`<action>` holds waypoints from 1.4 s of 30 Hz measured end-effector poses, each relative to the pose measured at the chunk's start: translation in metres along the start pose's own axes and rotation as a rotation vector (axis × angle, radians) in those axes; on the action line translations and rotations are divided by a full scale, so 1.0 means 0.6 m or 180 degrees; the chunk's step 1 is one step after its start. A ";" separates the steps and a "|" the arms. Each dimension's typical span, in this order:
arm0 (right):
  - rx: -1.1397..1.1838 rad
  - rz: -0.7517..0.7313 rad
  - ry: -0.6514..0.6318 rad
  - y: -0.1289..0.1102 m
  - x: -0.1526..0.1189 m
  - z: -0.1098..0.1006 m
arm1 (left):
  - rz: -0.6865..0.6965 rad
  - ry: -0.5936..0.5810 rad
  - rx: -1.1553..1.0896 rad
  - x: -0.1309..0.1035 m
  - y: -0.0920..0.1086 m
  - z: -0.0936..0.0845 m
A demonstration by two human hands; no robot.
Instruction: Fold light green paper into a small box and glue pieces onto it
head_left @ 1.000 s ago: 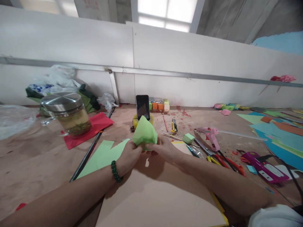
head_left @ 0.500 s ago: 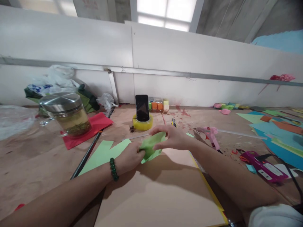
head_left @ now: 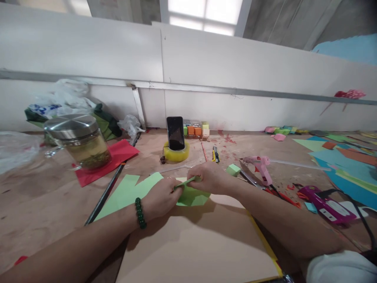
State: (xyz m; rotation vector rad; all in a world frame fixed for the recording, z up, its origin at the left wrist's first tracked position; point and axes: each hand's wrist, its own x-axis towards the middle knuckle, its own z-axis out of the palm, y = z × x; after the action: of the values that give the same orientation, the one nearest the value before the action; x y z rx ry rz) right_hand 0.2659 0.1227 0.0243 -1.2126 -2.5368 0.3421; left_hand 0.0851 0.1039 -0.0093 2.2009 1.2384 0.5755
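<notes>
Both hands pinch a small piece of green paper (head_left: 193, 197) along its upper edge, which looks folded. My left hand (head_left: 163, 198), with a green bead bracelet (head_left: 140, 213) at the wrist, grips its left end. At the other end my right hand (head_left: 210, 177) holds the edge between thumb and fingers. The paper is just above a pale peach sheet (head_left: 194, 243), and whether they touch I cannot tell. To the left of my left hand lies a larger light green sheet (head_left: 126, 196) with a notch cut in it.
A glass mug of tea (head_left: 85, 143) stands on red paper (head_left: 125, 151) at left. Behind my hands, a phone (head_left: 175, 133) leans in a yellow tape roll (head_left: 176, 152). A utility knife (head_left: 216, 154), green paper box (head_left: 233, 169), pink glue gun (head_left: 259, 167) and purple power strip (head_left: 326, 204) lie rightward.
My right hand has moved down and closed on the paper's upper edge. The paper has turned from facing up to hanging from the fingers. The box and knife have come into view.
</notes>
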 end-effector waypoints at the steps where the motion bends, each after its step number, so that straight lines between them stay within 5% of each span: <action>1: -0.0042 0.0054 0.0045 -0.001 0.001 0.002 | -0.0029 0.0000 0.0022 0.000 0.001 -0.001; 6: 0.0070 0.0146 -0.0213 0.019 0.006 -0.004 | -0.0120 0.0080 0.0194 0.003 -0.004 -0.001; 13: 0.1300 -0.0077 -0.0745 0.055 0.017 0.004 | -0.0098 0.0253 -0.0093 0.009 -0.027 0.003; 22: 0.2258 -0.0031 -0.0609 0.077 0.023 0.017 | -0.0369 0.0569 -0.0388 0.011 -0.019 -0.001; 32: 0.1804 -0.0035 -0.0357 0.070 0.018 0.019 | -0.0385 0.0920 -0.0080 0.008 -0.019 0.011; 37: 0.1170 -0.0746 -0.0697 0.048 0.007 -0.001 | -0.0355 0.0919 -0.0319 0.009 -0.020 0.015; 42: 0.0811 -0.0967 -0.0640 0.034 -0.001 -0.011 | -0.0384 0.0998 -0.0507 0.009 -0.021 0.016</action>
State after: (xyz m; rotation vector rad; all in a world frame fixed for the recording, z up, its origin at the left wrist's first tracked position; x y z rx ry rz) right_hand 0.2832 0.1350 0.0233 -0.7190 -2.6888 0.7167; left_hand 0.0855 0.1114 -0.0240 1.9398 1.4169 0.9622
